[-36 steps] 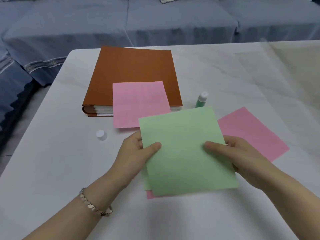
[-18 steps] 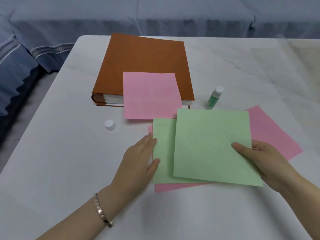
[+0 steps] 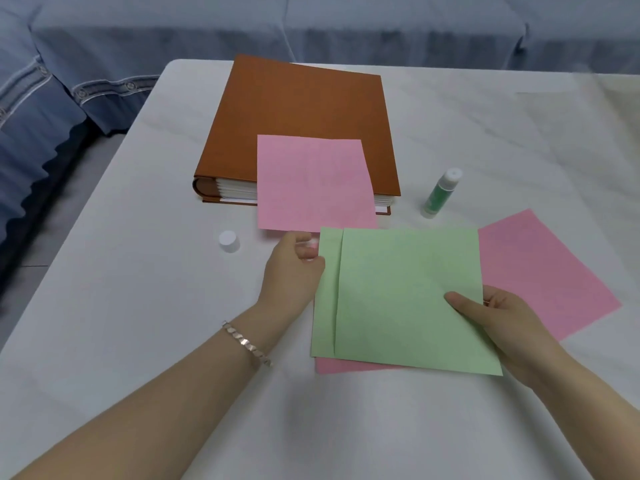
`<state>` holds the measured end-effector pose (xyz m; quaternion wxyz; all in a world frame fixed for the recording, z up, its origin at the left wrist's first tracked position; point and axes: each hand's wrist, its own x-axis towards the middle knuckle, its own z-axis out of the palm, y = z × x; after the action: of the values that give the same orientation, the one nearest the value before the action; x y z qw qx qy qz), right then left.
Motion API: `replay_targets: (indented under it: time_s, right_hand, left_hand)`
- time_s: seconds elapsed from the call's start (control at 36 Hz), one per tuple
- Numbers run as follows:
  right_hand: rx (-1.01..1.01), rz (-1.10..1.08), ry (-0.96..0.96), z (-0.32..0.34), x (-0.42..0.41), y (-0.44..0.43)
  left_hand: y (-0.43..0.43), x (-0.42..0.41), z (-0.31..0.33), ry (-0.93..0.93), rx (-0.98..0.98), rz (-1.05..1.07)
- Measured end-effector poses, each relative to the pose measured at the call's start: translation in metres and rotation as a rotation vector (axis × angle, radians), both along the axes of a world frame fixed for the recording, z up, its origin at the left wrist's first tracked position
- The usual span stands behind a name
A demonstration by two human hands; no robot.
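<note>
Two green paper sheets lie stacked in front of me on the white table (image 3: 138, 306). My right hand (image 3: 509, 323) pinches the top green sheet (image 3: 408, 292) at its right edge, thumb on top. The lower green sheet (image 3: 327, 306) shows as a strip on the left, and my left hand (image 3: 294, 271) grips its left edge with curled fingers. A pink sheet (image 3: 346, 367) peeks out beneath both green ones. Another pink sheet (image 3: 540, 271) lies to the right, partly under the green sheets.
A brown album (image 3: 298, 109) lies at the back with a third pink sheet (image 3: 311, 181) hanging over its front edge. A green glue stick (image 3: 441, 194) stands uncapped to its right, and its white cap (image 3: 229, 241) sits left of my hand. A blue sofa (image 3: 69, 98) borders the table.
My right hand slid the top green sheet left, so it covers more of the lower one. My left hand went from resting flat to gripping the lower sheet's left edge.
</note>
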<state>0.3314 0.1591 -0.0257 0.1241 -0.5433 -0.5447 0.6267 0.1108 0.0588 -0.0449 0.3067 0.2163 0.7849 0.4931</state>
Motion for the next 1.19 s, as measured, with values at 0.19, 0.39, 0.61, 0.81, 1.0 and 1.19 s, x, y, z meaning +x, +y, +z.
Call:
replay_targets:
  time_s: [0.19, 0.39, 0.61, 0.81, 1.0, 1.19]
  right_hand:
    - [0.015, 0.047, 0.005, 0.008, 0.006, -0.004]
    - [-0.011, 0.095, 0.022, 0.014, 0.012, -0.007]
    - [-0.027, 0.144, -0.028, 0.009, -0.001, -0.015]
    - [0.002, 0.167, -0.084, 0.006, -0.007, -0.022]
    - [0.04, 0.187, -0.116, 0.005, -0.009, -0.024]
    - [0.069, 0.197, -0.134, 0.002, -0.01, -0.024]
  left_hand:
    - [-0.011, 0.003, -0.001, 0.054, -0.074, -0.079]
    - [-0.033, 0.006, -0.001, 0.04, -0.121, -0.098]
    - [-0.039, 0.001, -0.002, -0.059, -0.132, -0.065]
    - [-0.04, 0.0, -0.003, -0.16, -0.091, -0.029]
    - [-0.04, 0.001, -0.004, -0.18, -0.05, -0.02]
    - [-0.042, 0.004, -0.005, -0.168, 0.004, -0.01]
